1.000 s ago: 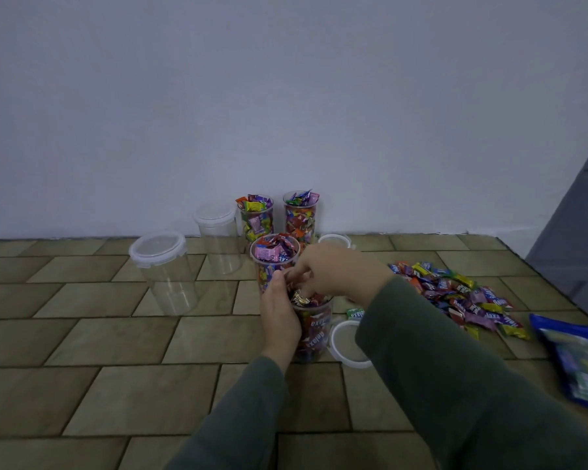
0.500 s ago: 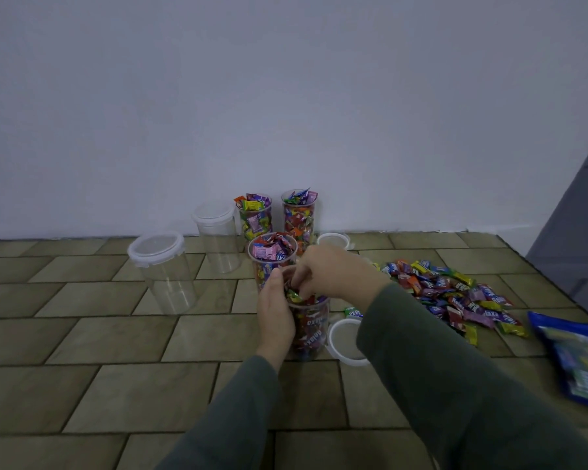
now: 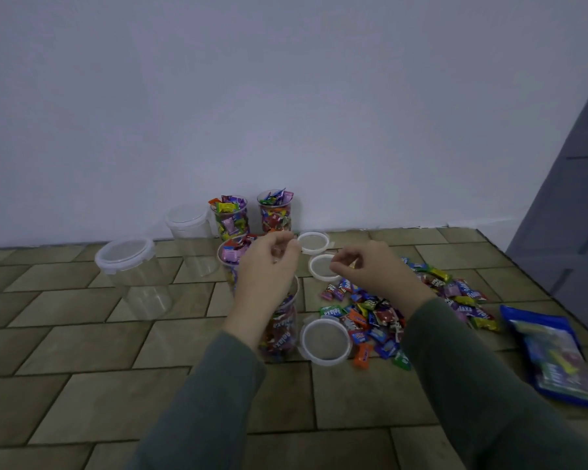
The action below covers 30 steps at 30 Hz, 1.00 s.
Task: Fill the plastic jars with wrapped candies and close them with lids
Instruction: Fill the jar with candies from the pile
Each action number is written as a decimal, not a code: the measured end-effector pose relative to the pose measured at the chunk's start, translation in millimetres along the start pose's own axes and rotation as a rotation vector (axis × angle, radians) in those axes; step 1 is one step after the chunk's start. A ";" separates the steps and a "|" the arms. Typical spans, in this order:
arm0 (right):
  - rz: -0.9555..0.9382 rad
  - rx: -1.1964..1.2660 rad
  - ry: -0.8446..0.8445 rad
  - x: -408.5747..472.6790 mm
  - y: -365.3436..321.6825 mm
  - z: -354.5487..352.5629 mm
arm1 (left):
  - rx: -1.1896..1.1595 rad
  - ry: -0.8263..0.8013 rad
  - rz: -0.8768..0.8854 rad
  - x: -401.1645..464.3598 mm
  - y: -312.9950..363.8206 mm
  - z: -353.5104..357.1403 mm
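Note:
A clear jar (image 3: 280,334) partly filled with wrapped candies stands on the tiled floor in front of me. My left hand (image 3: 267,269) hovers in front of its upper left side, fingers curled above the rim; whether it holds anything is unclear. My right hand (image 3: 370,271) is to the right of the jar, over the pile of loose wrapped candies (image 3: 377,313), fingertips pinched with nothing visible in them. Three loose white lids lie nearby: the near lid (image 3: 325,340), the middle lid (image 3: 321,266), the far lid (image 3: 314,242). Three heaped jars stand behind: (image 3: 230,259), (image 3: 231,218), (image 3: 276,215).
Two empty jars with lids on stand at the left, the nearer one (image 3: 133,276) and the farther one (image 3: 190,232). A blue candy bag (image 3: 554,354) lies at the far right. A white wall (image 3: 286,113) closes the back and a grey panel (image 3: 574,215) the right.
My right hand has left the jar's mouth and moved right over the candy pile. My left hand has loosened from the jar's side and lifted. The view has shifted, showing more lids.

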State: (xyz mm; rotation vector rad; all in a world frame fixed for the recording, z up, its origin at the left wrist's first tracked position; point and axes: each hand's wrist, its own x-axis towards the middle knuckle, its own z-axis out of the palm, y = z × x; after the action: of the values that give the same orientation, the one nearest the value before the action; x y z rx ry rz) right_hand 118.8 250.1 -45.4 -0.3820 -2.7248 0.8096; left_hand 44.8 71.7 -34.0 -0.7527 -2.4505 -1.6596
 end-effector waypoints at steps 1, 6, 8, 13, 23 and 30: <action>0.027 -0.003 0.004 0.4 10.9 -1.9 | 0.015 -0.019 0.022 -1.4 6.8 7.8; 0.168 -0.009 0.009 -5.1 67.9 -16.3 | 0.053 -0.163 0.088 -8.7 24.5 62.2; 0.204 -0.037 0.005 -7.7 88.9 -19.8 | 0.105 -0.240 0.026 -6.3 14.8 92.7; 0.225 -0.023 -0.020 -2.3 126.0 -17.1 | 0.402 -0.372 -0.220 -6.5 -28.5 155.6; -0.013 -0.219 -0.098 61.5 151.0 25.8 | 0.591 -0.304 -0.281 -1.1 -55.1 199.4; -0.093 -0.333 -0.175 82.7 168.2 52.7 | 0.728 -0.262 -0.227 3.3 -55.4 210.0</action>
State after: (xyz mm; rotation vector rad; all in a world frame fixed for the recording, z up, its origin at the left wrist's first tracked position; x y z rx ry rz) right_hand 53.6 387.2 -167.4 -0.2582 -3.0207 0.3793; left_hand 58.9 244.1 -165.3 -0.6162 -3.0926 -0.6072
